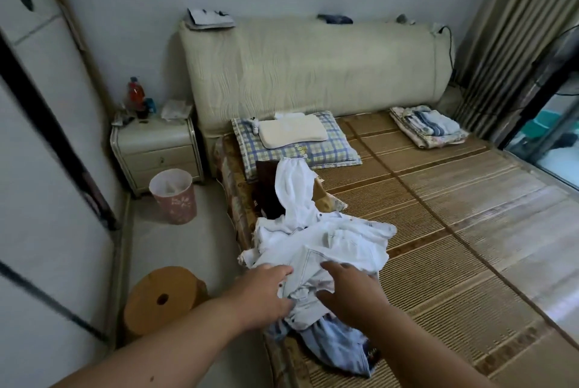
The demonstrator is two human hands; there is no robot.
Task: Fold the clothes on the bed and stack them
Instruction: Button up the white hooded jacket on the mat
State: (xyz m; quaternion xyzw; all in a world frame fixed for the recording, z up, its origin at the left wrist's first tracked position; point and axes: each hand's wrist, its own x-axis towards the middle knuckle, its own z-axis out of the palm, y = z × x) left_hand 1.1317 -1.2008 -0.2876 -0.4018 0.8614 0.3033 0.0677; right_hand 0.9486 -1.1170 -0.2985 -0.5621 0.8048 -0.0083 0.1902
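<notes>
Two open grips, left hand (pixel 266 292) and right hand (pixel 347 290), press the clothes (pixel 329 240); bin (pixel 175 205) seemingly holds paper.

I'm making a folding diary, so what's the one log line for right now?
left hand: touches pile | right hand: touches pile | pile: unfolded, near bed edge | folded stack: far corner
</notes>
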